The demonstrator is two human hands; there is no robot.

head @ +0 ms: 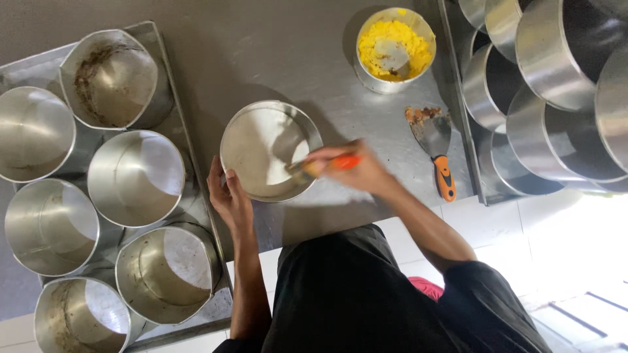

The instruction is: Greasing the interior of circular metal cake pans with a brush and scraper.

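Left hand (229, 196) grips the round metal tin (269, 150) by its rim; right hand (356, 168), blurred, is closed around an orange-handled brush (320, 166) inside it. The tin sits just right of the tray (171, 78); judged light, rigid, slippery, best held at the rim.

Left hand (227, 196) steadying round pan (261, 147), right hand (356, 171) holding orange-handled brush (324, 165) inside it

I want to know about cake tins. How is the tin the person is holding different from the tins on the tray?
The held tin stands alone on the steel table, steadied by the left hand while the right hand works an orange-handled tool inside it; the tray tins sit crowded and untouched. The held tin looks clean inside; some tray tins show brown residue. Both kinds are round, shiny metal.
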